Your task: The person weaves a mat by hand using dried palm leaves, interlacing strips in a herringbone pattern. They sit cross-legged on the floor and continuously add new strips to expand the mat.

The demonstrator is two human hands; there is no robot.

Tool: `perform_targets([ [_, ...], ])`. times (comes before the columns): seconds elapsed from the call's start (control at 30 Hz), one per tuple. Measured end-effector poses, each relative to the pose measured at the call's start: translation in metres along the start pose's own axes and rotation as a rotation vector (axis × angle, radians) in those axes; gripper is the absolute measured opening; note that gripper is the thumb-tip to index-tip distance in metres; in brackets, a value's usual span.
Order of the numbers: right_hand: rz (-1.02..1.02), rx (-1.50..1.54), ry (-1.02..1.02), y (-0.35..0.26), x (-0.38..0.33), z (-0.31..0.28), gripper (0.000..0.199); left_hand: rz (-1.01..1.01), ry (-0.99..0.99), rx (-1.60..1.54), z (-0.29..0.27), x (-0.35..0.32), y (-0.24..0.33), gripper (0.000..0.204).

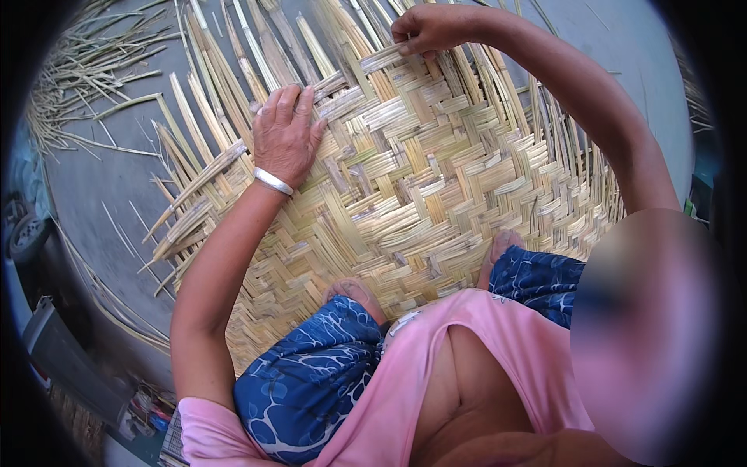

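A large woven mat [436, 179] of flat split reed strips, straw-yellow with brown and grey patches, spreads in front of me in a diagonal weave. My left hand [286, 134], with a silver bangle [273, 181] at its wrist, lies palm down on the mat's left far part, its fingers pressing near the crosswise strips. At the far edge my right hand [430, 29] is closed, thumb and fingers pinching the end of a crosswise reed strip [385, 58]. Loose lengthwise strips [226, 58] fan out beyond the weave, unwoven at their far ends.
A heap of loose reed stalks [93, 74] lies at the far left on the grey floor [117, 187]. Further left are a dark wheel [29, 233] and a grey plastic container [74, 366]. My feet [354, 292] rest on the mat's near part.
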State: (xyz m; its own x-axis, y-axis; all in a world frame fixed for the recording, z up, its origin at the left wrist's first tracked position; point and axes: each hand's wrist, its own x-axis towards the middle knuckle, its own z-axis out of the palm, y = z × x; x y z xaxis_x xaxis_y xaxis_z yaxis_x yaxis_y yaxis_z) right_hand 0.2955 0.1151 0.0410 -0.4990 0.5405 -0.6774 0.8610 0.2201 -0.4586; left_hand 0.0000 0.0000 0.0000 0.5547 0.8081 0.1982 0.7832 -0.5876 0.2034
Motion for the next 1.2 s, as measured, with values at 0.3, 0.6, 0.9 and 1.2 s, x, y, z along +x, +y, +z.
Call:
perform_targets([
  [0.3,-0.036,-0.258,0.421,-0.062,0.006,0.031,0.034,0.049,-0.044,0.118,-0.009,0.001,-0.001,0.047],
  [0.6,-0.061,-0.343,0.476,-0.052,0.000,0.056,0.028,0.145,0.009,0.097,-0.002,0.004,0.004,0.041],
  [0.9,-0.037,-0.402,0.500,-0.053,-0.011,0.047,0.026,0.188,0.035,0.014,-0.016,0.029,0.006,0.022],
  [1.2,-0.006,-0.211,0.490,-0.019,-0.062,0.035,0.027,0.012,-0.199,-0.394,0.006,0.095,0.051,0.034],
])
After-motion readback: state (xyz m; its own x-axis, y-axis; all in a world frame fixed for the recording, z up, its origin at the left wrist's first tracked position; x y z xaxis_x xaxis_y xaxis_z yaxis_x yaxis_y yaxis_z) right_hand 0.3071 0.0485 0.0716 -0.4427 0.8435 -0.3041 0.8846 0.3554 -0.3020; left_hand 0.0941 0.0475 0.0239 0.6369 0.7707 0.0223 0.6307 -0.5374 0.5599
